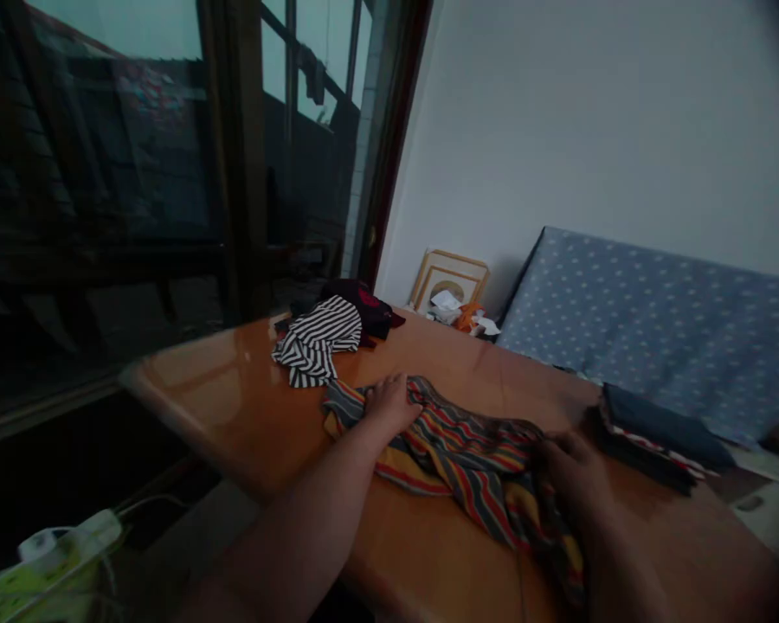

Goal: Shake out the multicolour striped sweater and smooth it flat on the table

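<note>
A garment with red, yellow and dark grey stripes [454,446] lies crumpled across the wooden table in front of me. Its dark gathered edge runs along the far side, like a waistband. My left hand [393,405] is closed on the cloth near its left end, with the fingertips partly hidden in the folds. At the right end, my right hand [575,472] grips the corner of the dark edge between thumb and fingers. This hand is dim and slightly blurred.
Beyond the garment, a black-and-white striped cloth [321,337] lies against dark clothing [363,303]. A folded dark stack [655,433] sits to the right on the table [214,389]. Behind are picture frames [451,272] and a blue dotted panel [655,320]. A power strip [71,554] is lower left.
</note>
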The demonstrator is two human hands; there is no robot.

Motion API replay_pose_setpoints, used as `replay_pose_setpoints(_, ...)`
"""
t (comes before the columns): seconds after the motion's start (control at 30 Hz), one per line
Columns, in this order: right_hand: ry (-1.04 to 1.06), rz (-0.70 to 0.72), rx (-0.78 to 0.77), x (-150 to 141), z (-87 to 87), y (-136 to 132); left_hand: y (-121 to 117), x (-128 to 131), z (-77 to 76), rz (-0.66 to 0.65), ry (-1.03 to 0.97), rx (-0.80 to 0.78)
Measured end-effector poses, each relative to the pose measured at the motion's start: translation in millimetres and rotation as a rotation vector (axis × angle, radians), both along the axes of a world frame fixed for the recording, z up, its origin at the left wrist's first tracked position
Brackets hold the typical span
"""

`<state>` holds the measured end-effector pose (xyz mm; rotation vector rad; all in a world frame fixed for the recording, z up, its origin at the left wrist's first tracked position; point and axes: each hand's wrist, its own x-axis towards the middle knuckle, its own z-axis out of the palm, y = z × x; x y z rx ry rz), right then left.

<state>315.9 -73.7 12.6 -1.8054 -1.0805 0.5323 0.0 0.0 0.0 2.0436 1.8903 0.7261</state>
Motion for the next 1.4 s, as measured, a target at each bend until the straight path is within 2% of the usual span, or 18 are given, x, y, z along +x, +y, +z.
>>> replay_pose_setpoints(0.13,0.012,-0.058,0.028,6.1,-1.0,2.2,0.4,-2.5,1.5,0.066,0.027,-0.017)
replay_pose_setpoints(0.3,-0.020,-0.025,0.010,16.1,-10.9,10.7,-1.1,-3.6,3.4,0.100,0.030,-0.066)
replay_pose_setpoints(0.4,-0.017,0.004,0.039,14.4,-9.0,8.4,0.4,-5.0,2.1,0.131,0.037,-0.040)
replay_pose_setpoints(0.67,0.345,-0.051,0.288,-15.6,30.9,-13.9,7.8,-11.7,0.4,0.216,0.077,-0.013)
replay_pose_setpoints(0.77,0.389,-0.025,0.338,-19.5,42.9,-18.3,9.3,-14.0,1.5,0.176,0.096,-0.025)
replay_pose_setpoints(0.87,0.419,-0.028,0.371,-17.3,47.3,-19.1,12.0,-16.2,3.7,0.102,0.044,-0.029)
replay_pose_setpoints(1.13,0.626,0.028,0.516,-6.3,40.0,-14.8,23.1,-23.5,7.3,0.142,-0.404,0.446)
replay_pose_setpoints(1.27,0.615,0.026,0.557,-7.6,39.0,-15.2,29.7,-23.9,3.3,0.185,-0.550,0.568)
replay_pose_setpoints(1.4,0.538,0.028,0.574,-8.1,39.3,-15.5,31.4,-21.6,3.6,0.185,-0.674,0.580)
